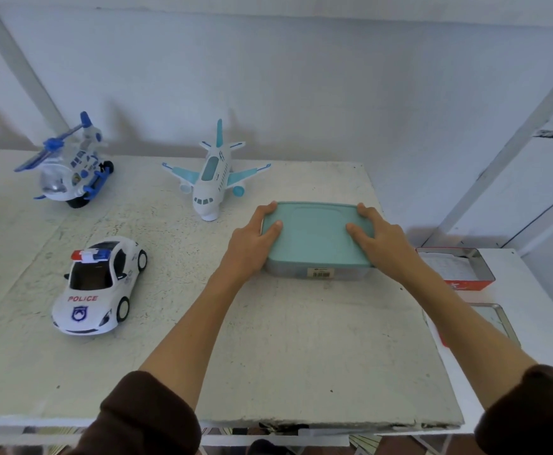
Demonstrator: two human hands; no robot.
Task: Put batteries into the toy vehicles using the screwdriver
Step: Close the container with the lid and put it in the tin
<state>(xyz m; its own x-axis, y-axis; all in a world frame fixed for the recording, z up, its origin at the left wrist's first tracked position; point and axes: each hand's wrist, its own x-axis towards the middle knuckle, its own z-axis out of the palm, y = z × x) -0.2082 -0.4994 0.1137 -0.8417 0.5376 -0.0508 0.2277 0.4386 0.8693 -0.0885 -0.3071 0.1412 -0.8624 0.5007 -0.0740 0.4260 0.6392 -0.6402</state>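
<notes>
— Teal plastic, smooth and matte: that is the lid under both hands. The left hand holds the left short edge, thumb on top, fingers curled round the far corner. The right hand does the same on the right edge. So both hands grip the lid, not spread flat.

— How should one open it well?

— I think the fingertips must lift the rim evenly at both ends while the thumbs steady the top, so the grey container below does not jump and spill. Its contents are hidden; I cannot tell if the screwdriver or batteries are inside. Neither is visible anywhere.

— And the toys?

— All glossy hard plastic, untouched. The airplane stands just beyond the left hand, the police car well apart to the left, the helicopter at the far left. The table is rough and speckled white. An open metal tin sits right of the box.
</notes>
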